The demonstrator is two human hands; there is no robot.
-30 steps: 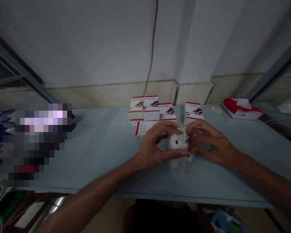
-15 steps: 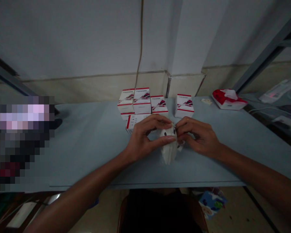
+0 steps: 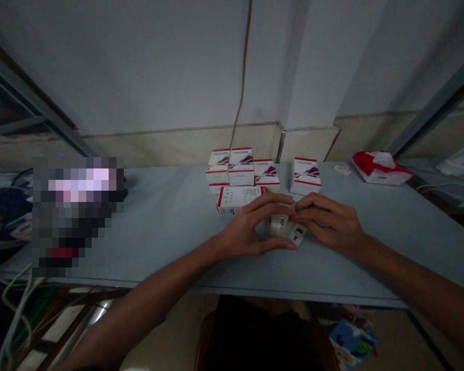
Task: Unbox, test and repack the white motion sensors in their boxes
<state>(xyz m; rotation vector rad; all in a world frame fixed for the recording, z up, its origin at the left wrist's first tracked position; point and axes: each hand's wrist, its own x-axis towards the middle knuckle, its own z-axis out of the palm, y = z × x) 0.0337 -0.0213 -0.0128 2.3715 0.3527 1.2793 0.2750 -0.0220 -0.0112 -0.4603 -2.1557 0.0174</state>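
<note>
1. small white device (image 3: 281, 225) held between both hands, near front middle of the bench (image 3: 158, 232), dark slotted piece showing at its lower right
2. left hand (image 3: 247, 226) curled and partly closed, fingertips and thumb on device's left side
3. right hand (image 3: 327, 219) partly closed, fingers on device's right side, fingertips close to left hand's
4. white boxes with red trim (image 3: 239, 174) grouped just behind hands, one flat box (image 3: 235, 200) beside left hand's fingers
5. red-and-white tissue box (image 3: 381, 167) at bench's far right, well apart
</note>
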